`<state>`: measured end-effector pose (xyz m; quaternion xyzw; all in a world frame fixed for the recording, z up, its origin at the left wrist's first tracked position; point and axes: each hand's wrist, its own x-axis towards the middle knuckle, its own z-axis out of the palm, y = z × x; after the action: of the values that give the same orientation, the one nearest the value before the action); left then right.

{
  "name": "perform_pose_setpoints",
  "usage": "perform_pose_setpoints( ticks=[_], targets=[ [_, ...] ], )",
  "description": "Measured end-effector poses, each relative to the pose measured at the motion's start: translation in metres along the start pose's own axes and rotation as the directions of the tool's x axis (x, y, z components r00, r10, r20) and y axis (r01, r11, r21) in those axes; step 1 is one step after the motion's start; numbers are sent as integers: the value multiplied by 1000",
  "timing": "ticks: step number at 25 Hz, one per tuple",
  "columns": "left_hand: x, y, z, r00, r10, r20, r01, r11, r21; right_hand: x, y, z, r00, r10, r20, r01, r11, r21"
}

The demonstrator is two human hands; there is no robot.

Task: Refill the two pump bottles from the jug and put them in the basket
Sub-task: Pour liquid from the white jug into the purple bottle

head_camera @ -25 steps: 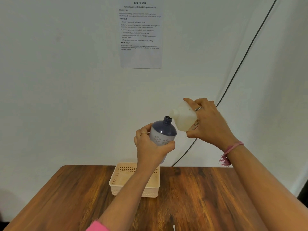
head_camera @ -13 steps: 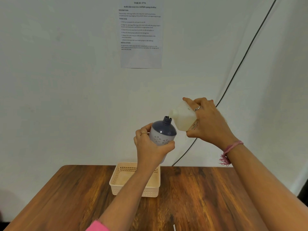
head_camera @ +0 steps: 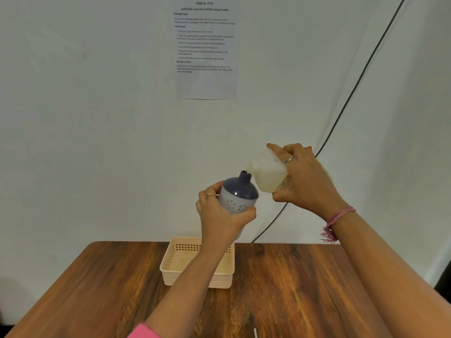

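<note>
My left hand (head_camera: 220, 217) grips a pump bottle (head_camera: 240, 193) with a dark blue top, a white flowered body and no pump head. It is held high above the table, neck tilted a little right. My right hand (head_camera: 306, 179) grips the whitish translucent jug (head_camera: 267, 172), tipped left so its mouth meets the bottle's open neck. The cream basket (head_camera: 175, 274) stands on the table below my left forearm. No second pump bottle is in view.
The wooden table (head_camera: 305, 289) runs to a white wall. A printed task sheet (head_camera: 206, 48) hangs on the wall. A black cable (head_camera: 351, 91) slants down the wall behind my right hand. A small white item (head_camera: 255, 334) shows at the bottom edge.
Both hands have stayed nearly still, holding the jug's mouth at the bottle's neck.
</note>
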<state>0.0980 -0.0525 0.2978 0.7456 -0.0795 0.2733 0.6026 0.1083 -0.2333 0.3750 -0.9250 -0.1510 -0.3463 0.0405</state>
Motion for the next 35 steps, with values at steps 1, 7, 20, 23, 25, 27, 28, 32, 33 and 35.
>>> perform_pose_setpoints(
  ticks=[1,7,20,23,25,27,28,32,33,35],
  targets=[
    [0,0,0,1000,-1,-2,1,1000,0,0,0,0,1000,0,-3,0,1000,2],
    [0,-1,2,1000,-3,-5,3,1000,1,-1,0,0,1000,-3,0,3,1000,-12],
    [-3,0,1,1000,-7,2,7,1000,-9,-2,0,-2,1000,-2,-5,2,1000,-27],
    [-3,0,1,1000,-4,7,4,1000,-14,-2,0,-2,1000,1,-4,-1,1000,-27],
    [-3,0,2,1000,-5,2,5,1000,-9,-3,0,-2,1000,-2,-9,1,1000,-27],
    [-3,0,2,1000,-2,2,2,1000,-2,-3,0,-3,1000,-1,-9,0,1000,-29],
    [-3,-1,2,1000,-1,3,1,1000,-1,-3,0,-3,1000,2,-7,-2,1000,-30],
    [-3,-1,2,1000,-7,5,7,1000,-23,-3,-1,-4,1000,9,-4,-9,1000,-27],
    [-4,-1,2,1000,-6,4,6,1000,-21,-4,-1,-4,1000,8,-7,-8,1000,-27],
    [-4,-1,3,1000,-1,3,1,1000,-17,-4,-1,-5,1000,9,-8,-10,1000,-25]
  ],
)
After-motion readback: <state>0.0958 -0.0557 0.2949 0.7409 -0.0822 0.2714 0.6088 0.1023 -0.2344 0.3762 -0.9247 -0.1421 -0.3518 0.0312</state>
